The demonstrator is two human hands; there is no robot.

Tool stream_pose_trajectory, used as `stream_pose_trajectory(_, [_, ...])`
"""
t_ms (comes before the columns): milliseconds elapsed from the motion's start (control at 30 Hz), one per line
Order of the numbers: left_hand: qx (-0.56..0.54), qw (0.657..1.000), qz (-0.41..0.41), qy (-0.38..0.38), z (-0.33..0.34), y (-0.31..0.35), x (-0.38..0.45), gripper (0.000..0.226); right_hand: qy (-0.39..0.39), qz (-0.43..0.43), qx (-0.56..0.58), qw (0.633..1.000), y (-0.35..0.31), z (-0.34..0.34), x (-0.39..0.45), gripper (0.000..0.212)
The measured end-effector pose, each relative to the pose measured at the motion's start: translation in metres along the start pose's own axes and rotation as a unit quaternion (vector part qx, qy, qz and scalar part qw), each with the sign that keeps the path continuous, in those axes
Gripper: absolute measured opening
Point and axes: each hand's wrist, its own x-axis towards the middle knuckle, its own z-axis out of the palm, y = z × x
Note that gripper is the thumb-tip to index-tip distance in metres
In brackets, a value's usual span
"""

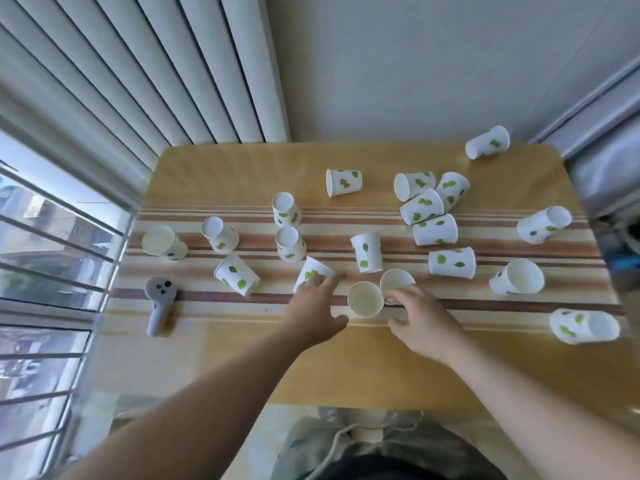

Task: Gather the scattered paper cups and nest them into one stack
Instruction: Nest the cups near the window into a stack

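Several white paper cups with green leaf prints lie scattered over the table [363, 368], most on their sides. Two upright cups stand at the near middle: one [365, 299] between my hands and one [397, 280] just behind it. My right hand [420, 323] has its fingers at the rim of the rear upright cup. My left hand [317, 308] reaches with spread fingers onto a tipped cup [311, 271] left of them. A cluster of cups [429, 209] lies at the far right.
A grey handheld controller [157, 299] lies near the table's left edge. A striped cloth [207, 299] runs across the table's middle. Window bars are at the left, vertical blinds behind, a wall at the back. One cup [487, 143] sits at the far right corner.
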Motion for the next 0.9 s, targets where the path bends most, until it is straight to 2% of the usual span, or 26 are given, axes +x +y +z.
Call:
stream_pose_trajectory(100, [0.016, 0.998, 0.054, -0.009, 0.010, 0.017, 0.012, 0.101, 0.022, 0.019, 0.010, 1.000, 0.011, -0.009, -0.005, 0.050])
stream_pose_trajectory(200, [0.045, 0.996, 0.072, -0.034, 0.027, 0.025, 0.023, 0.106, 0.030, 0.043, 0.012, 0.999, 0.028, -0.012, -0.014, 0.049])
stream_pose_trajectory(333, [0.061, 0.996, 0.062, -0.033, 0.047, 0.026, 0.025, 0.095, 0.016, 0.079, 0.018, 0.997, 0.049, -0.012, -0.030, 0.049])
stream_pose_trajectory(467, [0.066, 0.996, 0.054, 0.011, 0.053, 0.038, 0.008, 0.080, 0.017, 0.092, 0.036, 0.995, 0.067, -0.011, -0.043, 0.050])
stream_pose_trajectory(600, [0.008, 0.987, 0.159, 0.009, 0.077, 0.067, -0.013, 0.084, 0.014, 0.124, 0.047, 0.991, 0.090, -0.009, -0.056, 0.054])
stream_pose_trajectory(667, [-0.012, 0.984, 0.179, -0.002, 0.099, 0.086, -0.011, 0.088, 0.011, 0.130, 0.047, 0.990, 0.102, -0.008, -0.062, 0.056])
stream_pose_trajectory(900, [-0.010, 0.994, 0.073, -0.083, 0.145, 0.090, 0.004, 0.091, 0.013, 0.120, 0.031, 0.992, 0.151, -0.002, -0.066, 0.052])
